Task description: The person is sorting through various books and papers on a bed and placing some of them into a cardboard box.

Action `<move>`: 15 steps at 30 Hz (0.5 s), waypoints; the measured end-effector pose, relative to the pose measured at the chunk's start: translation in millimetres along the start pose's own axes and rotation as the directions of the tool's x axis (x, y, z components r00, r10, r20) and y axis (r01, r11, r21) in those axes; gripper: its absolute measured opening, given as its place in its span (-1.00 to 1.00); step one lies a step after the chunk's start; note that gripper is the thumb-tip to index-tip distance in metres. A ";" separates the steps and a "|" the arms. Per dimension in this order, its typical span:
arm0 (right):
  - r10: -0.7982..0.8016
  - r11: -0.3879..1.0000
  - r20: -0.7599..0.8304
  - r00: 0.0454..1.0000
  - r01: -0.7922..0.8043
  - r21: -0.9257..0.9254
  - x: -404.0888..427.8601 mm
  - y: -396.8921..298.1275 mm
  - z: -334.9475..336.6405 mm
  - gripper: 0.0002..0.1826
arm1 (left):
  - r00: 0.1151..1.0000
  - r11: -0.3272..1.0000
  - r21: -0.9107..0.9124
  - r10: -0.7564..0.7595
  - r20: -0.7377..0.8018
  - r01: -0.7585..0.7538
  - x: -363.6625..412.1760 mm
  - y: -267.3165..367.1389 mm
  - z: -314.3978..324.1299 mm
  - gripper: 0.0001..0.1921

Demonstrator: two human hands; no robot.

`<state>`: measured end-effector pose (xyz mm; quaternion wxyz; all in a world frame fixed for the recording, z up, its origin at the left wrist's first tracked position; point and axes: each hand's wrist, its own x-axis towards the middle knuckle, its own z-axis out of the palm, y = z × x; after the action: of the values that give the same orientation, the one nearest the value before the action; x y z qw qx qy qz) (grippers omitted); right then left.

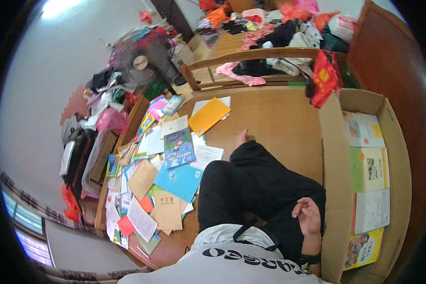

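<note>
My right hand (307, 217) rests over my right thigh, palm up, its fingers loosely curled and apart, with nothing in it. Just to its right stands an open cardboard box (335, 198) holding books in a row, among them a yellow picture-covered book (364, 248) and a green-and-cream book (371, 169). My left hand is out of view. Left of my legs spreads a heap of papers and books: a light-blue folder or booklet (178, 181), a dark-blue illustrated book (179, 147), a brown exercise book (167, 210) and an orange envelope or folder (209, 116).
I sit on a wooden bed platform (277, 117) with a low rail (255, 55) at its far end. Beyond lie piled clothes (277, 33) and bags. A standing fan (141, 63) is at the far left; a red bag (325, 78) hangs on the rail near the box.
</note>
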<state>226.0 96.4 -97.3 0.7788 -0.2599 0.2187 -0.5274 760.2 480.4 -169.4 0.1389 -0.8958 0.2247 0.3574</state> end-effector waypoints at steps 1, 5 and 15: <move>0.018 1.000 0.014 1.000 -0.018 -0.014 3.3 1.3 3.9 -0.67 | 0.999 0.999 0.010 -0.044 0.013 0.044 -1.5 -16.5 7.0 -0.56; 0.054 0.994 -0.002 0.999 -0.053 -0.091 20.1 15.3 31.3 -0.70 | 0.991 0.989 0.079 -0.127 -0.031 0.129 19.9 -55.7 30.9 -0.54; 0.276 0.941 -0.048 0.960 -0.280 -0.192 75.7 70.3 111.6 -0.76 | 0.585 0.739 -0.088 0.449 -0.675 -0.668 122.9 203.7 -164.4 -0.72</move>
<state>370.8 66.8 -61.1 0.8137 -0.2968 0.3121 -0.3904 832.1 200.5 -157.7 -0.2167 -0.8508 0.4673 0.1040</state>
